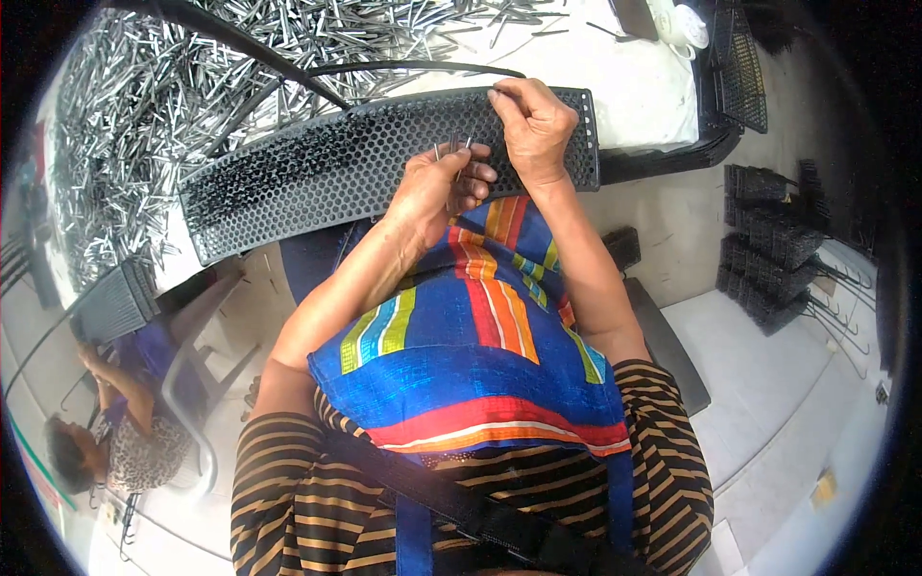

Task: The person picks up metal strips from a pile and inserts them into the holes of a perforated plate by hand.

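Note:
A long black perforated panel (336,163) with a honeycomb of holes lies at a slant across the table edge in front of me. My left hand (437,187) rests against its near edge and holds a small bunch of thin metal pins (451,149), tips pointing up. My right hand (533,125) is over the panel's upper right part, fingertips pinched at its far edge; whether a pin is between them I cannot tell. The panel's left portion looks filled with dark bristling pins.
A large heap of loose silvery metal pins (173,86) covers the white table (643,91) at the left and back. More black perforated panels (768,250) are stacked on the floor at right. Another person (125,422) sits at lower left with a similar panel.

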A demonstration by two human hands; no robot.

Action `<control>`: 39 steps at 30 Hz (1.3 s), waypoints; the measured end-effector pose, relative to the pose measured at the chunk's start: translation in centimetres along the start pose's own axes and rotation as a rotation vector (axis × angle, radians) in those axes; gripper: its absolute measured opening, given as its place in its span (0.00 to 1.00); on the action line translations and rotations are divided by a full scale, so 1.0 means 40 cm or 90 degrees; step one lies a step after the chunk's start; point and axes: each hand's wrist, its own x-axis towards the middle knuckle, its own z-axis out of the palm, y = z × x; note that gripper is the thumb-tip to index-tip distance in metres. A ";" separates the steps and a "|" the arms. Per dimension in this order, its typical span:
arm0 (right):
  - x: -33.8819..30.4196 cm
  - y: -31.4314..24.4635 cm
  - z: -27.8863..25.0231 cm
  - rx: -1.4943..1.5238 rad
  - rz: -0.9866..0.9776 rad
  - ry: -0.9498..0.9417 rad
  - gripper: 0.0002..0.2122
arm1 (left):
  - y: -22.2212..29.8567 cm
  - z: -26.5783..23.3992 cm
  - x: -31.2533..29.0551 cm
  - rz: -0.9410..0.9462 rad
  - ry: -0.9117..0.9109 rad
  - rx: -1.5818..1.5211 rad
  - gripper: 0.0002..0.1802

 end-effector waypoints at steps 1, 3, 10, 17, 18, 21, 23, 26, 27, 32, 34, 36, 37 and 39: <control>0.001 0.009 0.001 -0.001 -0.001 -0.002 0.04 | 0.002 0.002 0.002 -0.009 -0.006 -0.006 0.12; 0.002 0.023 0.005 -0.072 -0.067 -0.034 0.04 | 0.008 0.006 0.005 -0.020 -0.011 -0.027 0.12; -0.037 -0.014 -0.028 0.026 0.085 -0.101 0.06 | 0.009 0.010 0.013 -0.018 -0.049 -0.083 0.11; -0.064 0.023 -0.045 0.466 0.415 -0.035 0.03 | 0.012 0.047 0.004 -0.036 0.057 0.005 0.12; -0.054 0.028 -0.048 0.422 0.377 0.005 0.03 | 0.014 0.038 0.007 -0.028 0.060 0.033 0.13; -0.035 0.049 -0.029 0.331 0.244 0.083 0.04 | 0.010 0.033 0.011 -0.016 0.084 0.080 0.14; -0.035 0.068 -0.016 0.318 0.225 0.087 0.04 | 0.006 0.039 0.020 -0.015 0.101 0.099 0.14; -0.031 0.092 -0.005 0.168 0.186 0.053 0.03 | 0.007 0.039 0.037 -0.024 0.088 0.102 0.13; -0.027 0.083 -0.003 0.170 0.187 0.052 0.03 | 0.006 0.034 0.037 -0.016 0.080 0.084 0.12; -0.013 0.027 -0.005 -0.110 -0.045 -0.025 0.05 | 0.028 0.025 0.014 0.040 0.052 0.089 0.11; 0.006 0.019 0.011 -0.183 -0.103 -0.049 0.05 | 0.008 0.009 0.041 0.067 0.026 0.132 0.11; -0.002 0.034 -0.032 -0.237 -0.128 -0.064 0.05 | 0.002 0.048 0.041 0.021 0.026 0.125 0.13; 0.001 0.032 -0.047 -0.228 -0.141 -0.074 0.05 | -0.035 0.040 0.062 0.029 -0.013 0.051 0.14; -0.002 0.020 -0.057 -0.278 -0.126 -0.098 0.06 | -0.024 0.045 0.050 0.014 -0.025 0.082 0.13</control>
